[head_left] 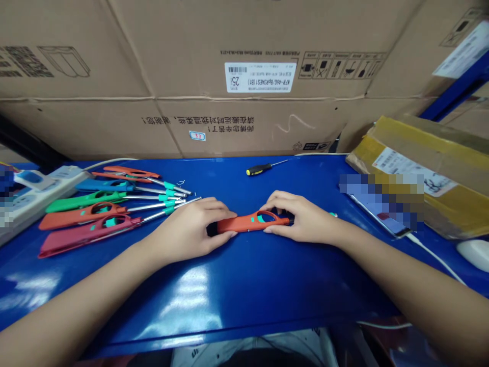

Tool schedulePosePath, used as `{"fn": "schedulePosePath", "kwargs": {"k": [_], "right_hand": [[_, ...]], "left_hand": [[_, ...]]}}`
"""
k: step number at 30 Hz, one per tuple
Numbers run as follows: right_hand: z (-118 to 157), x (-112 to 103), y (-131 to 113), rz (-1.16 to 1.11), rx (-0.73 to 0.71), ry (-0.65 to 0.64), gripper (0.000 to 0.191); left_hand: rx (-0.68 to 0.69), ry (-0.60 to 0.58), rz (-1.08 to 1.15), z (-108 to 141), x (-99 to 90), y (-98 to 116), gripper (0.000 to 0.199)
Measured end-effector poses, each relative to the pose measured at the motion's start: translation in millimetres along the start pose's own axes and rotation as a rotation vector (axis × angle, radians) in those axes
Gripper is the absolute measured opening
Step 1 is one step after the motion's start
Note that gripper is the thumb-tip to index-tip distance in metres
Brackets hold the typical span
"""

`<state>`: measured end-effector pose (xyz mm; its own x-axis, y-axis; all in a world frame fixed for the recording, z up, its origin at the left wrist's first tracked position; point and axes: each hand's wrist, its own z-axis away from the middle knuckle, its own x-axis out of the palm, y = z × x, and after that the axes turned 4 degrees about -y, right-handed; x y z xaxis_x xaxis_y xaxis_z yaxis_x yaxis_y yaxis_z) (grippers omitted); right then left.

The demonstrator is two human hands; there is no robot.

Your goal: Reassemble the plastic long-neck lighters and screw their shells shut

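An orange gas lighter point(247, 223) with a green trigger lies level across the middle of the blue table, gripped at both ends. My left hand point(200, 227) pinches its handle end between thumb and fingers. Around the trigger end, where the rod begins, my right hand point(301, 218) is closed; most of the rod is hidden beneath it, and a green and metal tip shows past the wrist. Left of my hands several more long lighters lie fanned out, among them a red one point(84, 237), a green one point(89, 201) and a blue one point(103, 185).
A black and yellow screwdriver point(260, 169) rests towards the back of the blue table point(244, 290). Small metal screws lie near the lighter tips. On the right are a phone point(376, 206) with a cable and a taped carton point(428, 163). A white power strip point(49, 196) runs along the left.
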<state>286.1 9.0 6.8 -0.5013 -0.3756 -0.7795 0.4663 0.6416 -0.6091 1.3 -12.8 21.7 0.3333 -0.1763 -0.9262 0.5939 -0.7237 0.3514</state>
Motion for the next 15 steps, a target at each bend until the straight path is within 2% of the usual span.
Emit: {"fn": "schedulePosePath", "kwargs": {"k": [15], "right_hand": [[0.5, -0.5, 2.2, 0.056, 0.0, -0.022, 0.029]], "left_hand": [[0.017, 0.001, -0.084, 2.3, 6.6, -1.5, 0.026]]}}
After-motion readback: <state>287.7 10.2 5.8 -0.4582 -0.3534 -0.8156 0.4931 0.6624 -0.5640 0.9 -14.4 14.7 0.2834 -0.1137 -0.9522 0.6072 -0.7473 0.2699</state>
